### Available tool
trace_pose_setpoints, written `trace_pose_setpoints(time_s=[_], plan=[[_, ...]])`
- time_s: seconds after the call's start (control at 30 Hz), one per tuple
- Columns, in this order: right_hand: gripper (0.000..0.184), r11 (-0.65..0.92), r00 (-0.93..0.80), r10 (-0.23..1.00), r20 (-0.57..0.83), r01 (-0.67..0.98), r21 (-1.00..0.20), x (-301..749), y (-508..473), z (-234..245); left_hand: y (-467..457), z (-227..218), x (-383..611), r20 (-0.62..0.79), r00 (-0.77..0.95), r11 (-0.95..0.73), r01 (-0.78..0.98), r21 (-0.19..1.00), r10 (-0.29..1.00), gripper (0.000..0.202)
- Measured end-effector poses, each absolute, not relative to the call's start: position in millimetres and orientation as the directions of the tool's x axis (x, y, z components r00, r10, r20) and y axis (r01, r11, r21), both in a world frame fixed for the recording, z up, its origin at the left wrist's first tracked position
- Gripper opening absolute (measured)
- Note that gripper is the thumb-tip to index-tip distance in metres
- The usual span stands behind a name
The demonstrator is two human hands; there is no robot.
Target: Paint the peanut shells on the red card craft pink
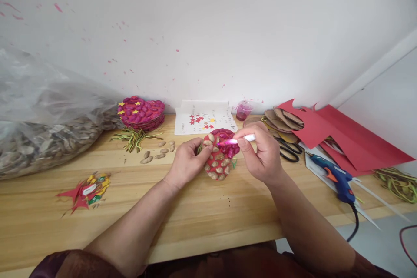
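We see a dark maroon left sleeve [100,265], loose and faintly shiny; a right sleeve [365,269] in a like colour — mostly cut off at the view's edge; a dark reddish-brown garment [247,265] between them, blurred; forearms [137,226] bare — left hand [185,163] and right hand [262,152] too.

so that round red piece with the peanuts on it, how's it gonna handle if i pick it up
The round red piece is probably stiff, since it doesn't visibly sag with the left hand gripping one edge. Its glossy magenta paint may be wet and slippery. The bumpy, unpainted peanuts likely give better grip.
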State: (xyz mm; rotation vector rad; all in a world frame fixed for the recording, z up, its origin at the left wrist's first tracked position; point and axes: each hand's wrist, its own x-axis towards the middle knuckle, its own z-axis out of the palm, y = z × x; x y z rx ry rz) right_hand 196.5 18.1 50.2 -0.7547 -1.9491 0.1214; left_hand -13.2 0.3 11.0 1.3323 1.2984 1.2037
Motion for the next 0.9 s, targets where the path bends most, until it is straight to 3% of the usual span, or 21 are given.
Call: trace_pose_setpoints(time_s=[0.27,0.67,0.9], plan=[[0.012,0.806,-0.357,0.548,0.756,0.467,-0.364,198.7,18.8,50.8,1.1,10.0,-13.6,0.042,-0.033,-0.038,0.123,0.992,0.999,0.033],[0.011,0.808,-0.318,0.547,0.775,0.441,-0.39,199.9,19.1,47.7,5.1,4.9,-12.0,-0.123,0.001,0.122,-0.113,0.986,0.992,0.043],[0.01,0.804,-0.323,0.557,0.765,0.441,-0.399,199.8,18.6,48.1,2.9,5.1,-14.4,-0.035,0.019,0.035,-0.001,0.999,0.999,0.04]])
